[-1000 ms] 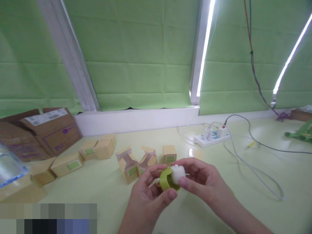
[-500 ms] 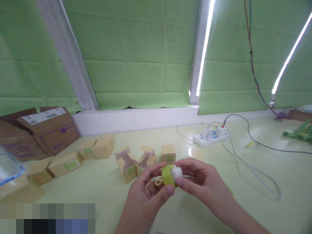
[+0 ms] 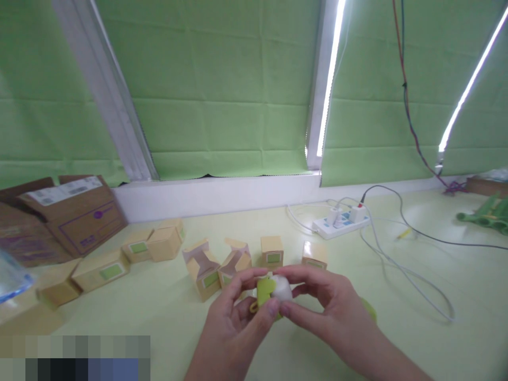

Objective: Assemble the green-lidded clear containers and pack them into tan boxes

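Observation:
My left hand [image 3: 238,317] is closed on a small yellow-green cover [image 3: 264,289] with a loop at its left end. From the other side, my right hand [image 3: 335,304] pinches a rounded white piece [image 3: 282,288], which sits partly inside the cover. Fingers hide much of both parts, and what the white piece is I cannot make out. Just beyond my hands stand two small cartons with raised flaps, a left one [image 3: 201,270] and a right one [image 3: 237,259]. A yellow-green object [image 3: 369,309] shows partly behind my right wrist.
Two closed small cartons, one [image 3: 272,251] in the middle and one [image 3: 315,254] to its right, stand behind my hands. More small cartons [image 3: 101,271] line the left, near a large cardboard box [image 3: 87,222]. A power strip [image 3: 337,228] with trailing cables lies at the back right.
The white piece has turned between my fingers and shows a rounder side. The green cover has also turned, and both hands have shifted slightly left in view.

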Demonstrator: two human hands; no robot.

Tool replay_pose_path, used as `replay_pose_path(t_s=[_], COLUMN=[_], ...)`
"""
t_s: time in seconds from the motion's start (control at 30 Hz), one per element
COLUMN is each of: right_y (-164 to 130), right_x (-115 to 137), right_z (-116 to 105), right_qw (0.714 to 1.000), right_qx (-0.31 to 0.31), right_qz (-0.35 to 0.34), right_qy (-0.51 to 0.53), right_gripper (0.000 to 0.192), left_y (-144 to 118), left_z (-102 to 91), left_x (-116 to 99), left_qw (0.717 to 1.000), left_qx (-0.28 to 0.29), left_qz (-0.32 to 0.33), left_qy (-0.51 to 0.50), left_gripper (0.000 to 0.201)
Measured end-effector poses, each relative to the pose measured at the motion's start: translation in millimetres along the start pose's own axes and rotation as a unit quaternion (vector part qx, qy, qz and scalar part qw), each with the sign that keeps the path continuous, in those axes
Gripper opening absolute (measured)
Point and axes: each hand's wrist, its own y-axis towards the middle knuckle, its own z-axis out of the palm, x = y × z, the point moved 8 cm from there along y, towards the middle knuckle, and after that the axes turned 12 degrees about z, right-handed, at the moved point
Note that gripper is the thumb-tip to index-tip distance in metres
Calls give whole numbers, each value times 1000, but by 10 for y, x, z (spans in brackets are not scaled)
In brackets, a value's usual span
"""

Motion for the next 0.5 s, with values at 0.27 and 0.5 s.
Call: replay_pose_path(t_s=[0.27, 0.5], right_y=[-80, -140], right_x=[218, 325], right_z=[-45, -74], right_qw=[985, 966], right_qx=[-52, -90], right_qz=[-134, -204], right_qy=[-94, -130], right_gripper=[40, 42], left_y=[-10, -2], left_z=[18, -35], left_x=[-57, -53], left_qw=[998, 990], left_qx=[-23, 40], left_qz=[21, 41], left_qy=[50, 129], left_gripper=[30, 36])
